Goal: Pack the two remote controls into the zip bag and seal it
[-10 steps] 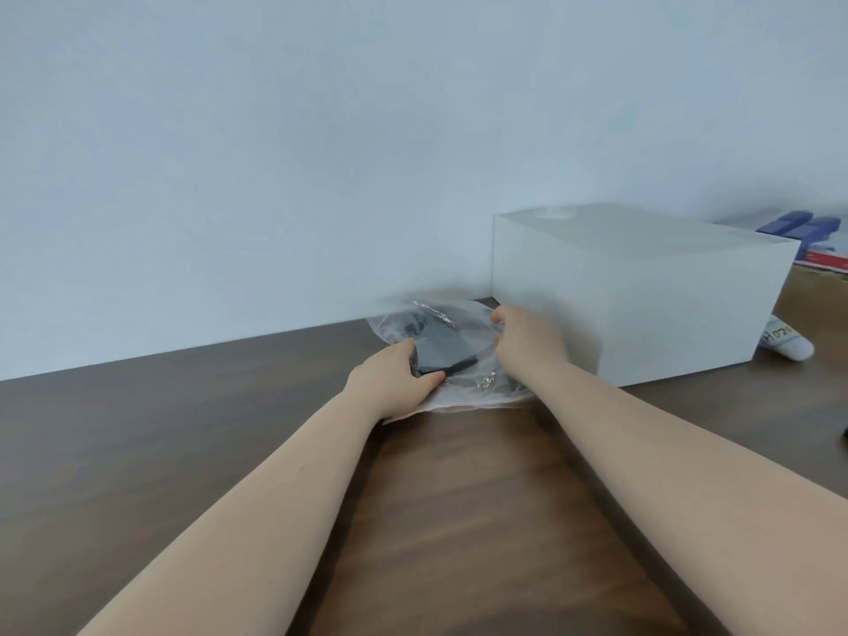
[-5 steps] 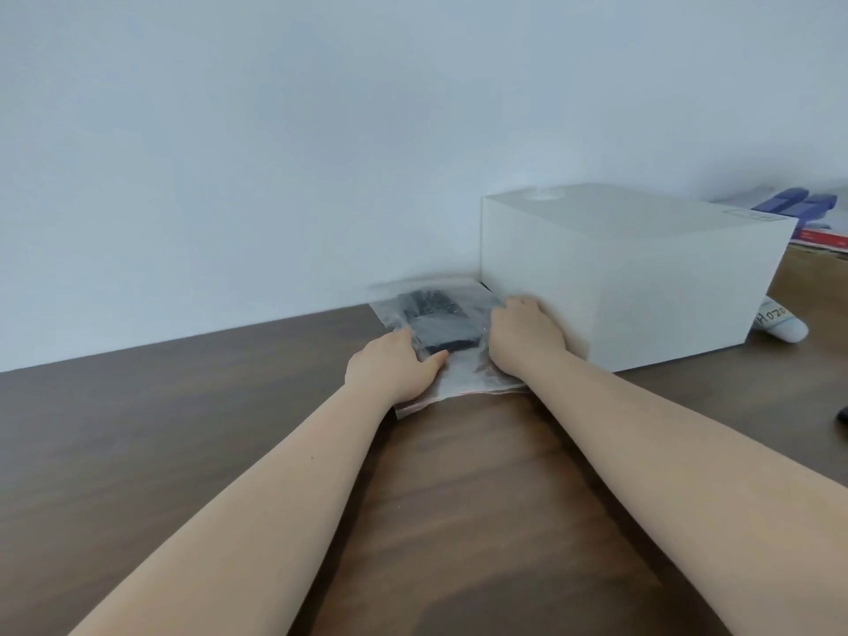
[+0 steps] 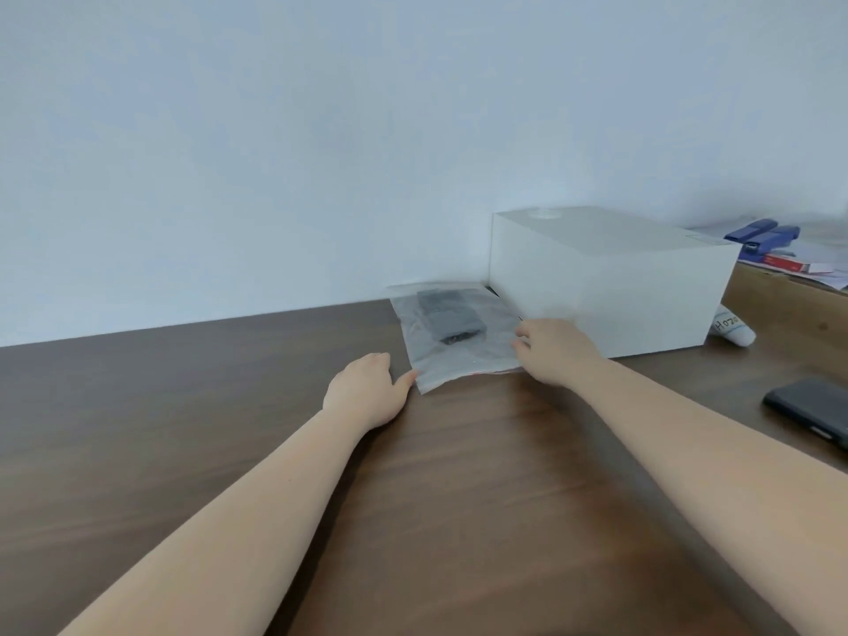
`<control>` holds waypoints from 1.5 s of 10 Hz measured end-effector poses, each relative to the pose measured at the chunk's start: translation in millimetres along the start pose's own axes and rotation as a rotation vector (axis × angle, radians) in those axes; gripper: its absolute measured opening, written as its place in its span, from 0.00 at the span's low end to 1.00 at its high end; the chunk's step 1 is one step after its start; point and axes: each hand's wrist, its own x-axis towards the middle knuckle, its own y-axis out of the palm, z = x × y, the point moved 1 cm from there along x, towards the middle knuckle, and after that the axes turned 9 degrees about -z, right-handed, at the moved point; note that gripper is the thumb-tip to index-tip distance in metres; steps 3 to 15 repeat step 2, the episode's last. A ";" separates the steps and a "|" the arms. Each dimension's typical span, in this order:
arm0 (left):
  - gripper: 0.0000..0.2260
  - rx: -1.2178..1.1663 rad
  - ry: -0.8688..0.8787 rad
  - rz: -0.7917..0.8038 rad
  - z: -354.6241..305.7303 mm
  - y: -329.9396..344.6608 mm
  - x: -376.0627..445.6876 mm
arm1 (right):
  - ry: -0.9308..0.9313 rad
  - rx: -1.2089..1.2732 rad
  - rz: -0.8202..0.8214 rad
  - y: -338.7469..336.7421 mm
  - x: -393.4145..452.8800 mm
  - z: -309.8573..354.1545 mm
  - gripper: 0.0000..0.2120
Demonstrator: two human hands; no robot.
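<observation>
The zip bag (image 3: 459,342) lies flat on the dark wooden table (image 3: 183,429), close to the wall (image 3: 321,153) and just left of a white box (image 3: 605,282). Inside it a dark remote (image 3: 449,314) shows through the cloudy plastic; whether a second one lies under or beside it cannot be told from the blur. A thin red line runs along the near edge of the bag. The left hand (image 3: 365,390) rests on the table at the bag's near left corner, fingers loosely curled, with the thumb tip touching or nearly touching that corner and nothing gripped. The right hand (image 3: 557,351) lies over the bag's near right corner, fingers bent down onto the plastic; whether it pinches the edge or only presses on it cannot be told. Farther right, a dark phone (image 3: 812,408) lies on the table, a white tube (image 3: 734,330) pokes out behind the box, and blue staplers (image 3: 764,236) sit on papers at the back.
</observation>
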 end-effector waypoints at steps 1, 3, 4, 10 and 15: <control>0.17 0.007 0.016 -0.024 10.1 -5.8 -18.8 | -0.041 0.102 0.068 -41.6 -38.0 1.2 0.11; 0.15 0.007 0.023 -0.051 13.2 -9.4 -26.6 | -0.096 0.235 0.127 -97.8 -97.2 5.7 0.08; 0.15 0.007 0.023 -0.051 13.2 -9.4 -26.6 | -0.096 0.235 0.127 -97.8 -97.2 5.7 0.08; 0.15 0.007 0.023 -0.051 13.2 -9.4 -26.6 | -0.096 0.235 0.127 -97.8 -97.2 5.7 0.08; 0.15 0.007 0.023 -0.051 13.2 -9.4 -26.6 | -0.096 0.235 0.127 -97.8 -97.2 5.7 0.08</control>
